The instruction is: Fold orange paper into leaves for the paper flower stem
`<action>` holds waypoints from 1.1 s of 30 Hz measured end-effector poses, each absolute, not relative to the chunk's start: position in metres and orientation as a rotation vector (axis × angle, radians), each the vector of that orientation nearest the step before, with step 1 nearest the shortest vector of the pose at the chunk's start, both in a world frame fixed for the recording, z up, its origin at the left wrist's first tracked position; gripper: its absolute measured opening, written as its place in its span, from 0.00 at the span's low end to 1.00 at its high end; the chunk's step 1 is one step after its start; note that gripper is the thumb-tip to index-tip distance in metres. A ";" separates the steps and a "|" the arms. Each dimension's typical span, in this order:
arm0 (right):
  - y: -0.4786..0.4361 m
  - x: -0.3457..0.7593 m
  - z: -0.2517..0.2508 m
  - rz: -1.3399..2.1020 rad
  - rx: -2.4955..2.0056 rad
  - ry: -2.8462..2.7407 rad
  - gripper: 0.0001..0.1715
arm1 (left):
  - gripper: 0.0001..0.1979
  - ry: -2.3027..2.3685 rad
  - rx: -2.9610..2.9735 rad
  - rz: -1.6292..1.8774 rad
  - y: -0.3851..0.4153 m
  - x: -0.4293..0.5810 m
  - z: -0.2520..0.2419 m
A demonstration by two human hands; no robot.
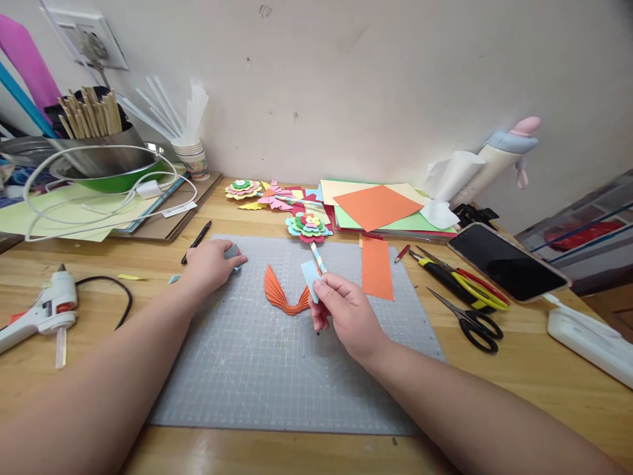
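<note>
My right hand (346,313) pinches a small light blue paper strip (310,278) between thumb and fingers, above the grey cutting mat (237,389). Over at the mat's upper left edge, my left hand (212,264) is closed around a small blue-grey paper piece (231,251), partly hidden by the fingers. An orange pleated paper piece (277,293), bent in a U, lies on the mat just left of my right hand. Behind that hand is a layered paper flower (309,226) with a striped stem (317,256). An orange paper rectangle (378,267) lies to the right.
Scissors (472,323), pliers (465,284) and a phone (509,260) lie at right. A glue gun (54,307) with its cord and a black pen (196,241) are at left. Stacked coloured paper (395,227) and another paper flower (243,189) lie along the wall.
</note>
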State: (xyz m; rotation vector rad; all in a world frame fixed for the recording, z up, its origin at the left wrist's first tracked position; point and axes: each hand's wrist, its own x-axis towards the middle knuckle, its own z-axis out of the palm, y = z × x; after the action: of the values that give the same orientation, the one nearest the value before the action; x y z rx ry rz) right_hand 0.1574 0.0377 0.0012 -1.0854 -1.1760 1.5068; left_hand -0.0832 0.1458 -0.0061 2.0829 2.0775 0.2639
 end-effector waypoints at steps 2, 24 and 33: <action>0.037 0.156 0.001 1.540 -1.082 -1.231 0.18 | 0.12 2.087 2.082 0.277 0.143 -0.083 -0.005; 0.030 0.151 0.003 1.673 -1.062 -1.419 0.14 | 0.17 2.413 2.147 0.878 0.113 -0.089 0.023; 0.028 0.154 0.002 1.488 -1.060 -1.508 0.15 | 0.12 1.393 2.244 0.970 0.029 -0.015 0.021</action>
State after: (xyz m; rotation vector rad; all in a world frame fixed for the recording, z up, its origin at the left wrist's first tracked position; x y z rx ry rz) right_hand 0.1540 0.0281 0.0022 -1.0599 -1.5083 1.4884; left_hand -0.0146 0.0294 0.0206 2.2442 1.3930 0.9698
